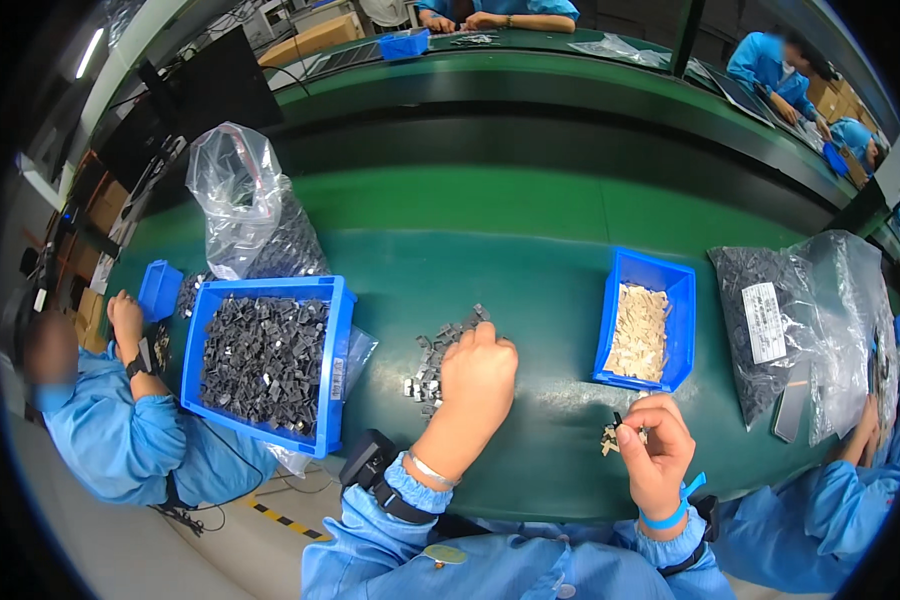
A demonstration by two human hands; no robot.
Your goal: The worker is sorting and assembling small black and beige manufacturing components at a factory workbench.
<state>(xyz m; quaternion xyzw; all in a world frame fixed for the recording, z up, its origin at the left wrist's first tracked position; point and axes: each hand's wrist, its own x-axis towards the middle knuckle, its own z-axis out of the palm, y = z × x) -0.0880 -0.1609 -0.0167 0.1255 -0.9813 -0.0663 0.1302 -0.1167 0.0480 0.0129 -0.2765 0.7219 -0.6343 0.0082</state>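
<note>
My left hand is closed, knuckles up, over the right side of a loose pile of small dark grey plastic parts. Its fingertips are hidden, so what they grip cannot be seen. Thumb and fingers of my right hand pinch a small black part. Just beside and below those fingertips lie several small beige pieces. Beyond my right hand stands a blue bin of beige pieces. Left of the pile, a larger blue bin holds many dark grey parts.
A clear bag of dark parts stands behind the large bin. At the right lie another bag of dark parts and a phone-like slab. Co-workers in blue sit at left, right and across the green table.
</note>
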